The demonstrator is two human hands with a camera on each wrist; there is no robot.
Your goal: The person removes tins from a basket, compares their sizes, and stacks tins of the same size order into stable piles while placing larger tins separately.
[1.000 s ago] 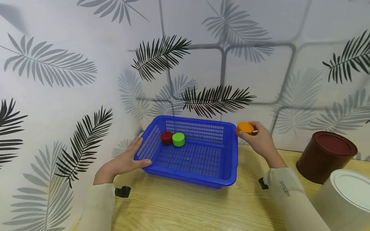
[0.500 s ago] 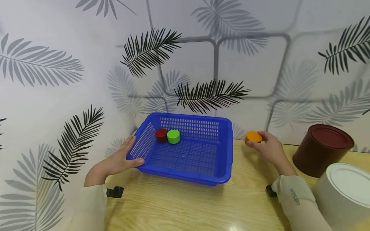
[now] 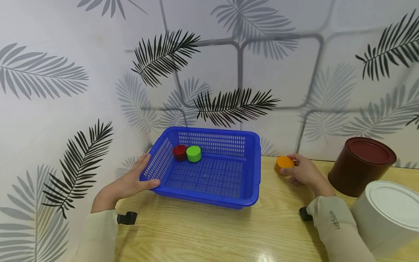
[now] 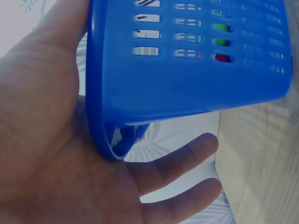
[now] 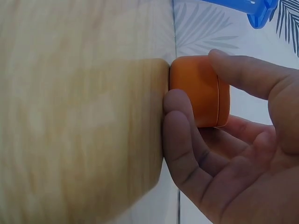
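Observation:
On the table [image 3: 209, 233] stands a blue plastic basket [image 3: 253, 171] with slotted walls. Inside its far left corner sit a red cylinder [image 3: 179, 153] and a bright green cylinder [image 3: 194, 154], side by side. My left hand [image 3: 126, 183] rests against the basket's left end, thumb over the near rim; two fingers [image 4: 177, 161] stretch out straight in the left wrist view. Right of the basket, my right hand [image 3: 306, 171] pinches a short orange cylinder [image 3: 283, 164] between thumb and fingers. A seam runs around the orange cylinder [image 5: 196, 88], which appears to touch the tabletop.
To the right stand a dark brown can [image 3: 360, 167] and, nearer, a white can [image 3: 386, 214], both close to the right forearm. A wall with printed leaves [image 3: 229, 72] rises directly behind the basket and continues on the left.
My right hand has moved from beside the basket's far right corner, down and to the right, bringing the orange cylinder to the tabletop. My left hand keeps its place; the head view has shifted slightly.

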